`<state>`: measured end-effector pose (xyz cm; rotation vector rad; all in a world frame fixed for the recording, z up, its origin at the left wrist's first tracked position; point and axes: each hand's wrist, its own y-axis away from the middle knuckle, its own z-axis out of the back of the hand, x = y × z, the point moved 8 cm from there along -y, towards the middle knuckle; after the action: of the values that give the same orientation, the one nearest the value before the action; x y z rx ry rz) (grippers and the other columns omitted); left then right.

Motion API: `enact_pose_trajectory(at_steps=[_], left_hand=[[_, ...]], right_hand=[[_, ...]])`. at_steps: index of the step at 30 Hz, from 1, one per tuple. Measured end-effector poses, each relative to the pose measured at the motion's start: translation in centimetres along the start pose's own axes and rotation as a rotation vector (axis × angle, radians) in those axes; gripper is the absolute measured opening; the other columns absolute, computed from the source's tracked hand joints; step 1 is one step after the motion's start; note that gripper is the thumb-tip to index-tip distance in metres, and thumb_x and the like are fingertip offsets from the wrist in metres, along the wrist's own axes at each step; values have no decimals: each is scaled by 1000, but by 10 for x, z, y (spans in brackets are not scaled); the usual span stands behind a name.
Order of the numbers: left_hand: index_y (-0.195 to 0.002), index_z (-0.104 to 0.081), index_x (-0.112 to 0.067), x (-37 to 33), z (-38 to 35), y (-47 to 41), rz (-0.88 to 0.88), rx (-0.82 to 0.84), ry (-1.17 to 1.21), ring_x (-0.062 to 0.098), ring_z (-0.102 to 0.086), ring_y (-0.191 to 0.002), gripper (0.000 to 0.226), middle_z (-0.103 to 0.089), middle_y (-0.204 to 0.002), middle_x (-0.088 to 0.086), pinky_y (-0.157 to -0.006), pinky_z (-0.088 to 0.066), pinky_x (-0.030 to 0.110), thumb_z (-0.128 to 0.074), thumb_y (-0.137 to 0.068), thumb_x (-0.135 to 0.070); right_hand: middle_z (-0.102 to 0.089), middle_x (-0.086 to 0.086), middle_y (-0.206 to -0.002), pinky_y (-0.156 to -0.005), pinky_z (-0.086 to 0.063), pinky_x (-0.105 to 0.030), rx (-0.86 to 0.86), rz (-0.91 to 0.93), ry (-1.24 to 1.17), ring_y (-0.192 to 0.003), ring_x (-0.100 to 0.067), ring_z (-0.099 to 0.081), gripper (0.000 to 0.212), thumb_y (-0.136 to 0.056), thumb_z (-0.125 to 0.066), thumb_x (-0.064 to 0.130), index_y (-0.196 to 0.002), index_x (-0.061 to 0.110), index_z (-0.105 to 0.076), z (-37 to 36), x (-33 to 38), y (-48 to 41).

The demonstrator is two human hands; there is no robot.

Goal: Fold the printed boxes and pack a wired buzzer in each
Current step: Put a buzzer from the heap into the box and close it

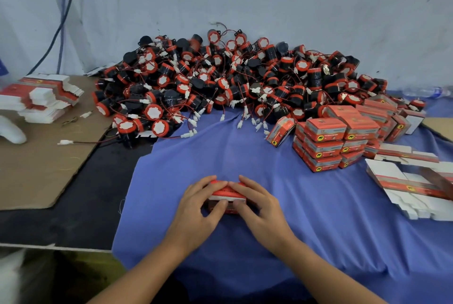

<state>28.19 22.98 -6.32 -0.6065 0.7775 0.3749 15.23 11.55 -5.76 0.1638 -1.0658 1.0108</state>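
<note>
A small red printed box (226, 193) lies on the blue cloth (245, 151) near the front. My left hand (196, 208) and my right hand (259, 205) hold it from either side, fingers over its top and thumbs on its near face. What is inside the box is hidden. A large heap of black and red wired buzzers (220, 80) with white connectors fills the back of the table. Finished red boxes (326, 141) are stacked at the right. Flat unfolded boxes (414, 188) lie at the far right.
Another stack of flat boxes (41, 97) sits at the left on brown cardboard (36, 168). A white object (9, 132) lies at the left edge. Cables (63, 9) hang down the pale wall. A plastic bottle (431, 91) lies at the back right.
</note>
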Motion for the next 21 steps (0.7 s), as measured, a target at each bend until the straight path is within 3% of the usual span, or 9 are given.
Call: enact_pose_trajectory(at_steps=[3, 6, 10, 13, 16, 21], left_hand=[[-137, -61, -40, 1, -4, 1, -5, 7, -31, -4, -36, -137, 41, -42, -151, -20, -109, -23, 4, -63, -99, -23], [-143, -58, -34, -3, -6, 3, -47, 0, -100, -7, -32, -136, 41, -38, -154, -19, -109, -18, 1, -54, -102, -30], [-143, -59, -28, -10, -7, 4, -107, -8, -156, 2, -42, -137, 39, -48, -147, -19, -113, -21, 7, -53, -105, -29], [-140, -63, -28, -12, -4, 4, -109, -27, -168, 6, -48, -132, 37, -57, -144, -14, -113, -31, 15, -57, -103, -30], [-134, -68, -25, -18, 2, 5, -134, -60, -184, 10, -55, -124, 36, -64, -138, -8, -109, -33, 12, -60, -100, -32], [-143, -59, -26, -18, -5, 8, -88, -2, -288, 18, -50, -132, 40, -54, -150, -3, -101, -51, 37, -55, -104, -31]], right_hand=[[-38, 46, -145, -116, -39, -30, 27, -27, -13, -143, 12, -32, 48, -94, -56, 33, -128, 67, -54, -2, -2, 0], [-34, 27, -159, -118, -37, -29, 21, -37, 12, -143, 10, -32, 43, -99, -56, 29, -139, 45, -59, -3, -5, 2], [-49, 13, -153, -119, -36, -27, -81, 110, 131, -147, -1, -35, 43, -102, -59, 10, -141, 27, -62, -1, 7, 7], [-55, 14, -146, -116, -40, -27, -165, 145, 170, -144, -3, -42, 42, -99, -63, 4, -137, 22, -66, 4, 8, 9], [-55, 17, -142, -112, -43, -24, -217, 131, 161, -138, 0, -48, 42, -96, -65, 1, -132, 21, -69, 8, 8, 10], [-57, 9, -146, -113, -45, -30, -204, 116, 197, -139, -4, -49, 39, -97, -63, 5, -133, 19, -69, 6, 10, 12]])
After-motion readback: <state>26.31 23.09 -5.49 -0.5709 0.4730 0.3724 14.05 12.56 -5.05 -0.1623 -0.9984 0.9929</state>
